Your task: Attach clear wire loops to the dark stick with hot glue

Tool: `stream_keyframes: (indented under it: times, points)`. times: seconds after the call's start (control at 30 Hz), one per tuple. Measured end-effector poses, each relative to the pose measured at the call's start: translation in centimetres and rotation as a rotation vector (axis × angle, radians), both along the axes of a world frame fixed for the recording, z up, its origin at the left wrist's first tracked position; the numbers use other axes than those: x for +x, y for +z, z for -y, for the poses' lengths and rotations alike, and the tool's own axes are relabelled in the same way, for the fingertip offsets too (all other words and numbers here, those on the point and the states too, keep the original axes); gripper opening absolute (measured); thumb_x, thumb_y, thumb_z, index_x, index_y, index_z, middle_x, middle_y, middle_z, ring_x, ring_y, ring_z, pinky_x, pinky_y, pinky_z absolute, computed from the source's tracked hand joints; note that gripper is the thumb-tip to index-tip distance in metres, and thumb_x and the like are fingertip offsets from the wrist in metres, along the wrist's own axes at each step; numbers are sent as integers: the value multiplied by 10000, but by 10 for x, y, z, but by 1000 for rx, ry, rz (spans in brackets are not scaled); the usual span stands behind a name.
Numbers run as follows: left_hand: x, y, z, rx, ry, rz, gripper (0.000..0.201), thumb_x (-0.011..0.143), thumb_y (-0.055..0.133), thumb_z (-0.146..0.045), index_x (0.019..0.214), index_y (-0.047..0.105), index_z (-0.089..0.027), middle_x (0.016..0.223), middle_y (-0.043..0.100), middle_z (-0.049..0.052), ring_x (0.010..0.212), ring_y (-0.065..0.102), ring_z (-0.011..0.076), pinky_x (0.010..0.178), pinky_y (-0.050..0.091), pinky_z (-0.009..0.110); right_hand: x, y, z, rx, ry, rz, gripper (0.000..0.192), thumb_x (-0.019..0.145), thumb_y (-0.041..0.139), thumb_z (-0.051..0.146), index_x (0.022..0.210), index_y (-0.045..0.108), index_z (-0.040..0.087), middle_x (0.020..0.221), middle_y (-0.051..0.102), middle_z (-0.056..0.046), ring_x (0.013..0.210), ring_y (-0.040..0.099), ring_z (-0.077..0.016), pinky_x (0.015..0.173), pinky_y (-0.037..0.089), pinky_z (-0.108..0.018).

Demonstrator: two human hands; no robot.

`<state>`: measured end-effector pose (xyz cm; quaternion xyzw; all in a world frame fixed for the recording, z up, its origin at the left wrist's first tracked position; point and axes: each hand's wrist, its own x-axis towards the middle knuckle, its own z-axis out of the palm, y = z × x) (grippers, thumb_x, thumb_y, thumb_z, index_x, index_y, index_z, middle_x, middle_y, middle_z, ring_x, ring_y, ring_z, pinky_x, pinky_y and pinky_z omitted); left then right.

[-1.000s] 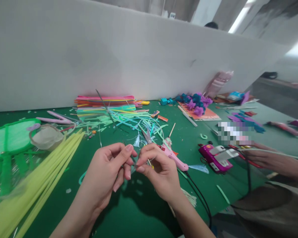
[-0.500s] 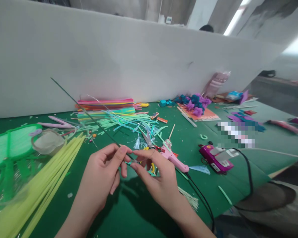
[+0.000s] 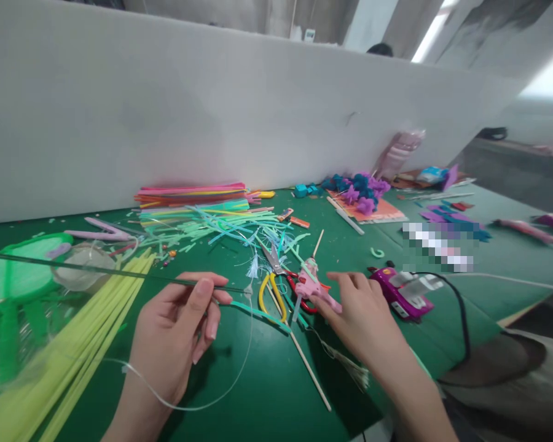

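Between its thumb and fingers, my left hand pinches a long dark green wire that points left. A teal strip sticks out to the right from under the same fingers. A thin clear strand loops down from near the wire's tip and passes by the wrist. My right hand is at the handle of a pink glue gun, thumb and fingers apart; whether it touches the handle is hard to see. Scissors with one yellow and one red handle lie left of the glue gun.
A wooden stick lies in front of the scissors. Yellow-green strips and a green fan-shaped piece are at left. Coloured strips lie by the white partition. A purple power socket with plugs stands at right.
My right hand has left the wire and moved right to the glue gun, its fingers spreading. In my left hand, the wire has swung down from a steep slant to nearly level.
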<state>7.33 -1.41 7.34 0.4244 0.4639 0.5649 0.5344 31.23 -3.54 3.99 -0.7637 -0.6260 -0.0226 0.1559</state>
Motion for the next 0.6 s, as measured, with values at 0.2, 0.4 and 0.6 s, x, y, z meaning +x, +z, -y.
stream_keyframes:
  times: [0.2, 0.4, 0.6]
  points:
    - [2, 0, 4, 15, 34, -55, 215, 815, 716, -421, 858, 722, -211, 671, 670, -4, 425, 451, 39, 317, 293, 109, 10, -26, -10, -251, -10, -58, 225, 896, 536, 211, 1092, 575, 106, 986, 606, -144, 948, 606, -277, 813, 436, -350]
    - [0, -4, 1, 2, 35, -91, 240, 807, 720, -437, 875, 718, -207, 691, 663, -3, 433, 446, 42, 321, 287, 123, 6, -29, -17, -201, -67, -113, 269, 844, 556, 199, 1089, 513, 99, 972, 577, -117, 854, 608, -234, 739, 439, -305]
    - [-5, -9, -2, 0, 40, -89, 250, 818, 707, -432, 890, 714, -192, 695, 666, 6, 439, 447, 49, 327, 291, 137, 7, -33, -14, -29, -106, -123, 280, 875, 498, 227, 1133, 545, 130, 1089, 489, -143, 840, 593, -238, 746, 467, -353]
